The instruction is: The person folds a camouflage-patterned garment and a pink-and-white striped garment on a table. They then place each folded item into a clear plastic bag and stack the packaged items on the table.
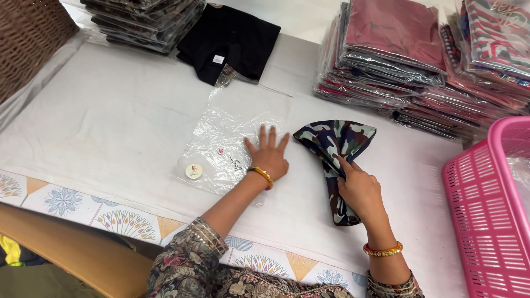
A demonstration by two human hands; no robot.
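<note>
My left hand point(269, 155) lies flat with fingers spread on the right edge of a clear plastic bag point(229, 138) spread on the white table cover. My right hand point(359, 187) presses down on a folded camouflage cloth point(334, 144) lying just right of the bag, with the index finger pointing onto the fabric. A small round white tape roll point(193, 170) rests on the bag's lower left corner. Both wrists wear gold and red bangles.
A black folded garment point(232, 41) lies at the back. Stacks of bagged garments sit at the back left point(146, 22) and back right point(397, 60). A pink plastic basket point(486, 221) stands at the right edge. A wicker basket point(27, 38) is at far left.
</note>
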